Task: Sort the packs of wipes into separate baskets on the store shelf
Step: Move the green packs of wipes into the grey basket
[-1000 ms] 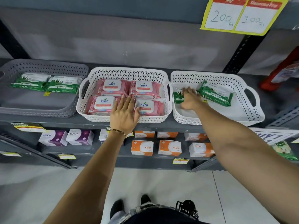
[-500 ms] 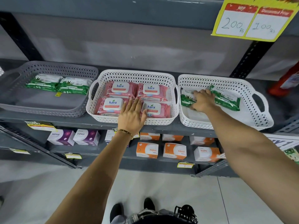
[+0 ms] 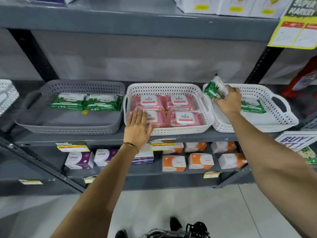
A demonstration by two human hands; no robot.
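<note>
Three baskets stand side by side on the grey shelf. The grey basket (image 3: pixel 68 129) on the left holds two green packs (image 3: pixel 85 102). Several pink packs (image 3: pixel 181 100) fill the middle white basket (image 3: pixel 180 130). My left hand (image 3: pixel 138 127) lies flat, fingers spread, on that basket's front left corner and the nearest pink pack. My right hand (image 3: pixel 226 100) grips a green pack (image 3: pixel 214 88), lifted and tilted above the left end of the right white basket (image 3: pixel 274 125). One more green pack (image 3: pixel 252 105) lies in that basket.
The lower shelf carries purple boxes (image 3: pixel 79 159) and orange boxes (image 3: pixel 200 161). A yellow price sign (image 3: pixel 295 31) hangs at the upper right. Red goods (image 3: pixel 303 79) stand right of the baskets. A black upright (image 3: pixel 262 66) rises behind the right basket.
My right hand has closed on the green pack and raised it out of the right basket, tilting it up. My left hand slid slightly left on the middle basket.
</note>
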